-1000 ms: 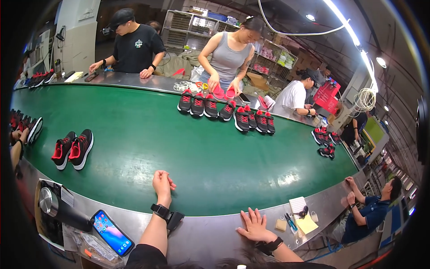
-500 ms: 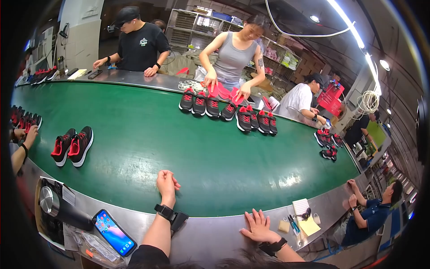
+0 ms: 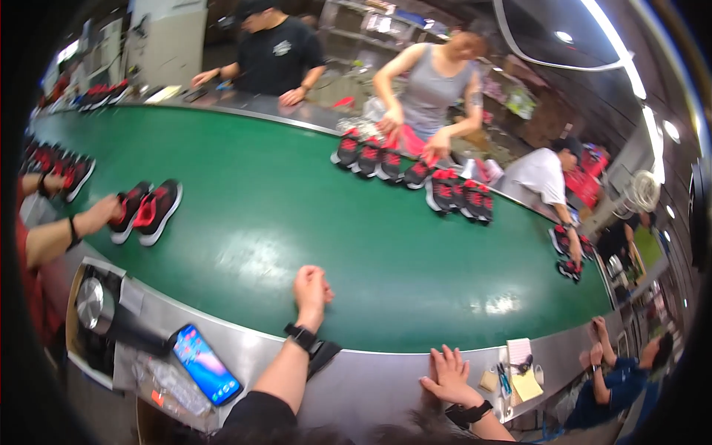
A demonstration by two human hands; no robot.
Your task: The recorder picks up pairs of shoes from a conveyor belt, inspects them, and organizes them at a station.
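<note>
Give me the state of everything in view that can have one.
Left hand: loosely curled above green belt, nothing visible in it
Right hand: open, resting on metal ledge
Phone: screen lit
Left shoe pair: upright, co-worker's hand at one shoe
Far shoe row: upright
Strip light: on

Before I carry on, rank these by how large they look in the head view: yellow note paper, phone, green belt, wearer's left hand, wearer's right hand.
1. Green belt
2. Phone
3. Left hand and right hand: too alike to rank
4. Yellow note paper
</note>
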